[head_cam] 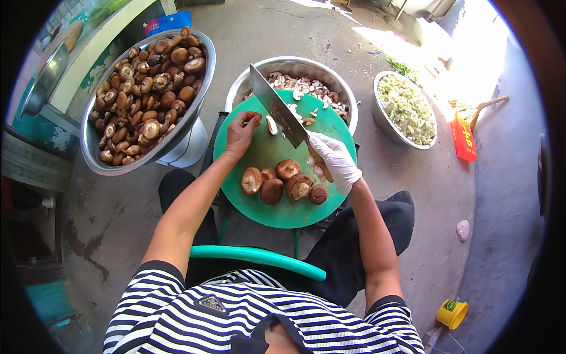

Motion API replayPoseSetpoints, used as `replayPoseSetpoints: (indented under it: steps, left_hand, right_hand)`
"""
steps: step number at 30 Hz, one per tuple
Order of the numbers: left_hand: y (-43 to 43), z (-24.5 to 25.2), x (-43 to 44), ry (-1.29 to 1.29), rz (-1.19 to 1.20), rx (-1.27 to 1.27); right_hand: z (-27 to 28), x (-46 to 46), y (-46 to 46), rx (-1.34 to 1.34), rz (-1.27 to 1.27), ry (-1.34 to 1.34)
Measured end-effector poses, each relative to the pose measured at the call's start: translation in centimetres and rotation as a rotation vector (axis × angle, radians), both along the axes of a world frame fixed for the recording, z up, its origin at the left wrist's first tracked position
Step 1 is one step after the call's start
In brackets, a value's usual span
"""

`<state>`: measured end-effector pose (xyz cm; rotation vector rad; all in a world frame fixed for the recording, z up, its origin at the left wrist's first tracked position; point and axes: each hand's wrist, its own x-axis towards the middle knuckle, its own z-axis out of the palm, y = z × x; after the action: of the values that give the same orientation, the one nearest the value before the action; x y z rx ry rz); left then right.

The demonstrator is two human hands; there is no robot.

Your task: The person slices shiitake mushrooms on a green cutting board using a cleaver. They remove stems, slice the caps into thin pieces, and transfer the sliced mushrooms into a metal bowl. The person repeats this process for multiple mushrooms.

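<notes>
My right hand (334, 157), in a white glove, grips the wooden handle of a cleaver (278, 108). Its broad blade slants up and left over the round green cutting board (283, 217). My bare left hand (241, 132) is at the board's left side, fingers curled in, with nothing visible in them. A mushroom slice (271, 125) lies between that hand and the blade. Several whole shiitake mushrooms (271, 191) rest on the near half of the board. Past its far edge, a steel basin (349, 95) holds cut mushrooms (305, 86); a few pieces lie on the board there.
At left, a large steel bowl (210, 66) heaped with whole mushrooms stands tilted on a white bucket (190, 144). A basin of chopped pale vegetables (407, 108) is on the floor at right, near a red box (463, 139). A green ring-shaped bar (261, 256) crosses before my waist.
</notes>
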<state>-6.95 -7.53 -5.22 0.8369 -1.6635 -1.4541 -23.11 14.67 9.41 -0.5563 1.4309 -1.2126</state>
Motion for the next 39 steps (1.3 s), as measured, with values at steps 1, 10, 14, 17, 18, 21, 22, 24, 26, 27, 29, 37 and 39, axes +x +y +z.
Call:
replayPoseSetpoints:
  steps: [1, 10, 14, 17, 18, 21, 22, 24, 26, 27, 29, 37, 39]
  left_hand:
    - [0.1, 1.4, 1.5, -0.075, -0.02, -0.036]
    - [6.9, 6.8, 10.8, -0.525, -0.635, -0.664]
    - [6.0, 6.2, 9.5, -0.466, -0.436, -0.619]
    - [3.7, 4.3, 7.9, -0.466, -0.2, -0.501]
    - [3.0, 4.1, 7.4, -0.475, -0.201, -0.492]
    - [1.6, 3.7, 5.0, -0.567, -0.229, -0.525]
    - [1.3, 3.8, 4.1, -0.607, -0.233, -0.548]
    - [0.7, 3.3, 2.6, -0.488, -0.226, -0.588]
    - [0.4, 2.6, 0.3, -0.376, -0.21, -0.643]
    - [0.6, 2.3, -0.6, -0.335, -0.211, -0.606]
    - [0.8, 2.0, -2.3, -0.253, -0.212, -0.533]
    - [1.6, -0.3, -3.2, -0.103, -0.066, -0.543]
    - [1.4, -0.2, -3.2, -0.13, -0.061, -0.601]
  right_hand:
    - [-0.2, -0.2, 0.2, 0.01, 0.036, -0.006]
    - [-2.6, -3.4, -0.6, -0.03, -0.148, 0.108]
    - [-1.3, -2.6, 0.2, -0.065, -0.187, 0.055]
    - [-0.7, -1.9, 0.6, -0.04, -0.037, 0.048]
    - [-0.6, -1.6, 0.6, -0.002, 0.011, 0.009]
    - [-1.6, -1.7, 0.2, 0.062, 0.1, 0.007]
    - [-1.7, -1.8, 0.0, 0.053, 0.072, 0.005]
    - [-2.0, -2.1, -0.3, 0.039, 0.017, 0.004]
    - [-2.7, -2.6, -0.4, -0.007, -0.085, 0.015]
    - [-2.8, -2.8, -0.2, -0.027, -0.136, 0.019]
    - [-3.0, -2.6, 0.0, -0.04, -0.206, 0.031]
    - [-1.2, 0.3, -0.6, -0.091, -0.199, 0.063]
    - [-2.3, 0.5, -1.6, -0.013, -0.149, 0.048]
